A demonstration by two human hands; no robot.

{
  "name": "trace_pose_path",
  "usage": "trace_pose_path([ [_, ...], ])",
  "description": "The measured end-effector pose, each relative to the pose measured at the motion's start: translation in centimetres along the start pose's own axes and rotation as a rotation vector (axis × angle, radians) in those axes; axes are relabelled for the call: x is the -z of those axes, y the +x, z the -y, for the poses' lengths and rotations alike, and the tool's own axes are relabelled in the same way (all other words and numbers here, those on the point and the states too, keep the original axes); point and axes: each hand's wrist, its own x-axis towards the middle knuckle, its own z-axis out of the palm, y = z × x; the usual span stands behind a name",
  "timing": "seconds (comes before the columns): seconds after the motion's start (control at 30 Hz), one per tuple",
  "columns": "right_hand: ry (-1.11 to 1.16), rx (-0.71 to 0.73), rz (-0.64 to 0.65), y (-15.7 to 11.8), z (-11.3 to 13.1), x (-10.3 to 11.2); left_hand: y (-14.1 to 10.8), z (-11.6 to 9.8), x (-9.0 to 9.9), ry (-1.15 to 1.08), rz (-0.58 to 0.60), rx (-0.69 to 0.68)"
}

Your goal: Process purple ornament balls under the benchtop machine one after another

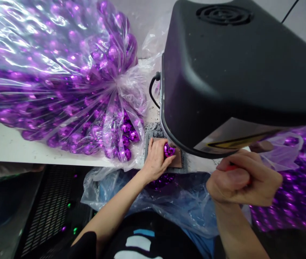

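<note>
My left hand point(156, 158) pinches a small shiny purple faceted ball point(169, 150) between thumb and fingers. Below the ball lies a brown plate point(177, 160) on the grey base of a black machine point(239, 68), whose large housing hangs over the right side. My right hand point(246, 178) is closed in a fist around a red handle point(231, 167) beside the lower front of the housing. Most of that handle is hidden by the fingers, as is whatever it joins to. Under the left wrist, more purple sparkle point(161, 181) shows inside a clear plastic bag point(190, 201) at the table's front edge.
A big clear bag of purple balls point(69, 82) covers the left of the white table point(47, 154), its mouth spilling several balls point(131, 135) near the machine base. Another purple-filled bag point(301, 187) stands at the right. A black slatted crate point(50, 205) sits below, left.
</note>
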Motion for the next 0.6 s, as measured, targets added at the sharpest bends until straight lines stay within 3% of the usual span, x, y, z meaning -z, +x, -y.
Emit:
trace_pose_path([
  [0.13, 0.036, 0.112, -0.068, -0.8, -0.7, -0.6, 0.0, 0.0, 0.0, 0.013, 0.016, -0.001],
  [0.27, 0.008, 0.107, -0.085, -1.0, -0.7, -1.0, 0.1, -0.1, 0.1, 0.024, 0.009, -0.002],
  [0.5, 0.005, 0.098, -0.239, -1.7, -1.0, -2.4, 0.0, -0.2, 0.1, 0.019, -0.014, 0.01],
  [0.6, 0.018, 0.072, -0.173, -3.1, -1.9, -2.6, -0.1, 0.0, -0.1, 0.011, -0.027, 0.013],
])
